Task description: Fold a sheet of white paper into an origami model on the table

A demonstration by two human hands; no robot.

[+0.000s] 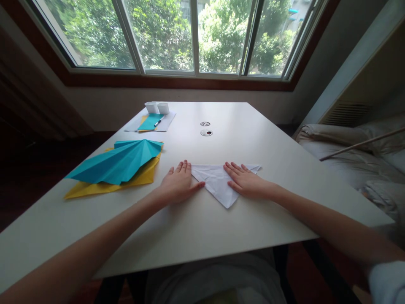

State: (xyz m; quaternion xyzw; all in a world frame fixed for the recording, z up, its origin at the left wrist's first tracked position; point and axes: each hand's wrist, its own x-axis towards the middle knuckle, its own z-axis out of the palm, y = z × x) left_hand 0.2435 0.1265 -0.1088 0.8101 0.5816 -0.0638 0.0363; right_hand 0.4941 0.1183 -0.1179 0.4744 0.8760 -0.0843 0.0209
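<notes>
A white sheet of paper (218,181), folded into a triangle, lies on the table in front of me with its point toward me. Creases run across its surface. Over its left end rests my left hand (181,182), open and flat, the thumb reaching onto the paper. My right hand (245,180) lies flat and open on the right part of the triangle, fingers pointing forward and left. The paper's left corner is hidden under the left hand; its right tip shows beyond the right fingers.
Left of my hands, a pleated blue paper (126,162) lies on a folded yellow paper (107,191). Farther back are blue and white sheets, a pen (159,121) and two small white containers (163,108). Two round discs (206,132) lie mid-table. A cushioned seat (335,156) stands right.
</notes>
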